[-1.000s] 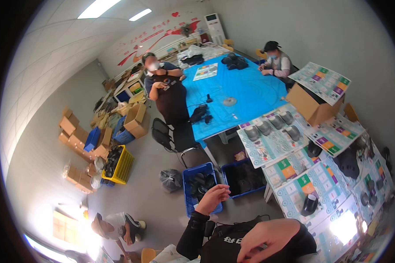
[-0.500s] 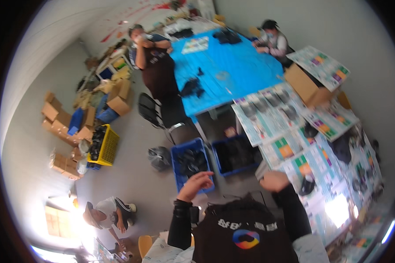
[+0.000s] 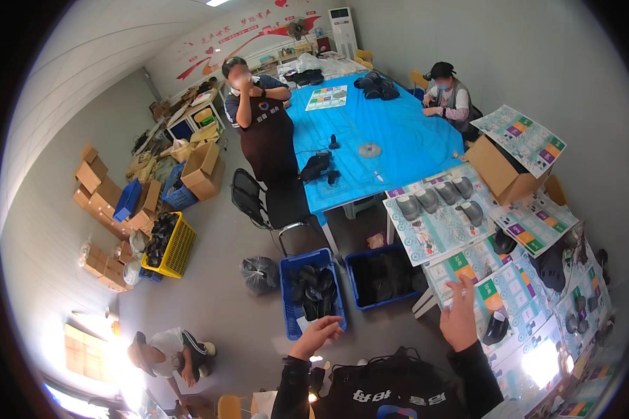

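My left hand hovers in front of the blue crate of black pieces, fingers stretched to the right and nothing in it. Raised at the edge of the sheet-covered table is my right hand, its fingers pointing up and apart, empty. Closest to it lies a glossy black curved piece on the printed sheets. Several dark grey cup-shaped pieces stand in a row farther back on that table. Both my forearms wear dark sleeves.
A second blue crate, a tied black bag and a black chair stand on the floor. Beyond is a blue-covered table, with one person standing and another seated. Someone bends at lower left.
My head view has shifted, and the picture is sharper. My right hand has risen and spread its fingers; my left hand sits lower in the picture, still empty.
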Demonstrator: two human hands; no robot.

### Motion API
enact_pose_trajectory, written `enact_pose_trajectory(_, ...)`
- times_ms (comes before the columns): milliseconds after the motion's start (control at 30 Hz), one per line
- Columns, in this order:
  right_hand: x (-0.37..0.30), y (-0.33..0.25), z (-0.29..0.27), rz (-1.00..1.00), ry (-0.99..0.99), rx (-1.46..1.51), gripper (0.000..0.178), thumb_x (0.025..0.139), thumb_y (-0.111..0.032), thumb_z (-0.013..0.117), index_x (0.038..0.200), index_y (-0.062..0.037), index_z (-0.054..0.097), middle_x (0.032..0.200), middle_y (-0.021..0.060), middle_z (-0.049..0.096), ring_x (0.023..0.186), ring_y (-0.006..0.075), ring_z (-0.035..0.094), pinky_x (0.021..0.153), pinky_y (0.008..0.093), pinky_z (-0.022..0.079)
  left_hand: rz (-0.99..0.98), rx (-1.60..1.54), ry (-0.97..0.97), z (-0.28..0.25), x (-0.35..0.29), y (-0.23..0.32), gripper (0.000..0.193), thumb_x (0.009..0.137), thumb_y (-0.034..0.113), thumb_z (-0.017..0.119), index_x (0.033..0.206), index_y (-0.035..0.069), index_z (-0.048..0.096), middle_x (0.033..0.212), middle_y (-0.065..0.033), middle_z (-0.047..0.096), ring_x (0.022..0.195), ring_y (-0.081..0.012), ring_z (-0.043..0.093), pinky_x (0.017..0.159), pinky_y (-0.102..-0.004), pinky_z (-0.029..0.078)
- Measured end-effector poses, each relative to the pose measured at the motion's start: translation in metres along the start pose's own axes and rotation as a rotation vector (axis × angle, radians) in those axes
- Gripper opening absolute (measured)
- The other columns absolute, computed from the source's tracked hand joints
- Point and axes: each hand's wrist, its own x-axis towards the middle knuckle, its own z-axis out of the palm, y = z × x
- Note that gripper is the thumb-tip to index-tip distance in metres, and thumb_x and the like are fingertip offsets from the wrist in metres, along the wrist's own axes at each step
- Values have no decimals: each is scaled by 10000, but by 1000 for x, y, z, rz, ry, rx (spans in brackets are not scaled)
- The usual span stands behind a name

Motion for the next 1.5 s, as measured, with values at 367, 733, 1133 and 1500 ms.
enact_pose_trajectory(367,-19,14,17,159,221,154,456,667,196,510,1078,-1,499,1170,242,416,1168,470,458,1005,508,395,-176,28,-21,7,-9,-27,406,1063,267,584,1401,41,580,1080,-12,703,916,-72,632,837,-220,501)
enact_pose_trajectory(733,-6,-71,20,-208,-1216,743,683,988,-265,704,1584,-129,399,1100,40,633,991,124,631,883,297,527,-270,135,71,-18,-7,-92,436,1039,299,613,1402,60,580,1085,-45,733,869,-92,665,789,-247,517)
enact_pose_trajectory(1133,-56,100,80,1184,689,2006,459,801,-177,645,1172,55,505,1101,153,508,900,282,558,796,413,566,29,-515,415,-95,-88,-68,390,1029,254,650,1362,72,557,1190,-120,693,895,-194,700,821,-359,592)
enact_pose_trajectory(1500,-57,-70,-1,194,63,1278,156,1012,-123,624,1084,-7,699,735,4,609,556,52,467,497,220,362,515,-154,514,-92,-114,34,104,1019,164,665,1042,63,658,946,-51,704,817,-106,641,726,-255,523)
